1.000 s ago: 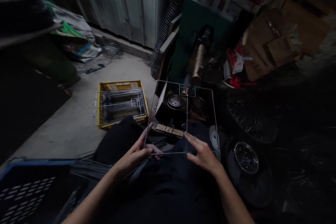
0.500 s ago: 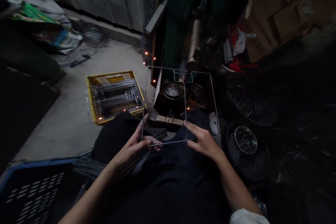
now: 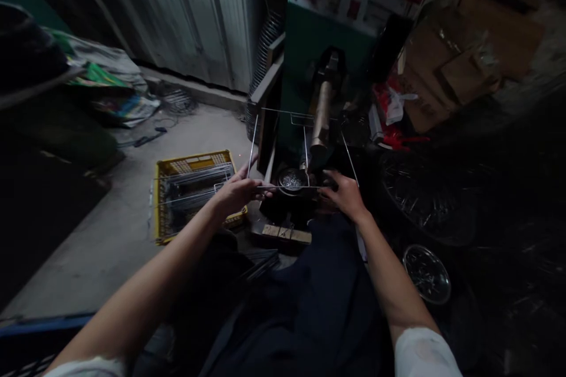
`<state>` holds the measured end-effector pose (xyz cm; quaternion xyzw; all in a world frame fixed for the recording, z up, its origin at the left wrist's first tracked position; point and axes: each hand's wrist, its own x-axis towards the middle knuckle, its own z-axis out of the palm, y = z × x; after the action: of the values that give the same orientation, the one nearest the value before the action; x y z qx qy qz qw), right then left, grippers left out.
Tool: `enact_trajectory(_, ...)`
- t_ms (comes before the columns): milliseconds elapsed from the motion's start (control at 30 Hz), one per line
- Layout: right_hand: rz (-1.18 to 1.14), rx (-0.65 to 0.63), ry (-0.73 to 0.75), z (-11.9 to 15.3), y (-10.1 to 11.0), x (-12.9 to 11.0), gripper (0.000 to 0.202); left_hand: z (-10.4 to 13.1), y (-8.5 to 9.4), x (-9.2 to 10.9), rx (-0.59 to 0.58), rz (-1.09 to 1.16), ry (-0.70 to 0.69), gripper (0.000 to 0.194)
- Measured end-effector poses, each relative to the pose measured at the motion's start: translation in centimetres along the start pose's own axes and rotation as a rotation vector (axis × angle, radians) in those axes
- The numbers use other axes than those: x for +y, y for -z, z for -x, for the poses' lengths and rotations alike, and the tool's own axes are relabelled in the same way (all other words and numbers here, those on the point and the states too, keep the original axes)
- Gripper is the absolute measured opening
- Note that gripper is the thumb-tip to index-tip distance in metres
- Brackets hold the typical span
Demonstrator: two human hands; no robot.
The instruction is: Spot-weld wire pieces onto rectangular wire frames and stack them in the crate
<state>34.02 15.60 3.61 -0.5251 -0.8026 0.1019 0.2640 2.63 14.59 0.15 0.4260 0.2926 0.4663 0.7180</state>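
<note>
Both hands hold one thin wire frame (image 3: 300, 147) by its near edge. The left hand (image 3: 236, 193) and right hand (image 3: 347, 194) pinch it with closed fingers, and its far edge sits under the welder's brass rod (image 3: 322, 115). A yellow crate (image 3: 194, 191) left of the fingers already holds frames, so some look done.

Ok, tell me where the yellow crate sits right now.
In the head view the yellow crate sits on the concrete floor left of centre, just beyond the left hand, stacked with wire frames.
</note>
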Motion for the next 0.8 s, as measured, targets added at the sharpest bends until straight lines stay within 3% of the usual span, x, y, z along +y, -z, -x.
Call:
enact_trajectory(167,-0.033,0.08,-0.066,-1.7,-0.8,0.8,0.052,-1.8,0.8,0.2,-0.011,0.008,-0.033,0.102)
enact_trajectory(500,-0.021,0.118,-0.045,-3.3,-1.4,1.1,0.05,-3.4,2.6,0.2,-0.017,-0.01,-0.056,0.1)
enact_trajectory(700,-0.081,0.11,-0.038,-3.1,-2.1,1.6,0.05,-3.5,2.7,0.5,-0.031,-0.027,-0.026,0.095)
enact_trajectory(800,-0.006,0.207,-0.032,-2.3,-1.5,2.5,0.055,-3.5,2.8,0.6,-0.03,-0.035,-0.018,0.094)
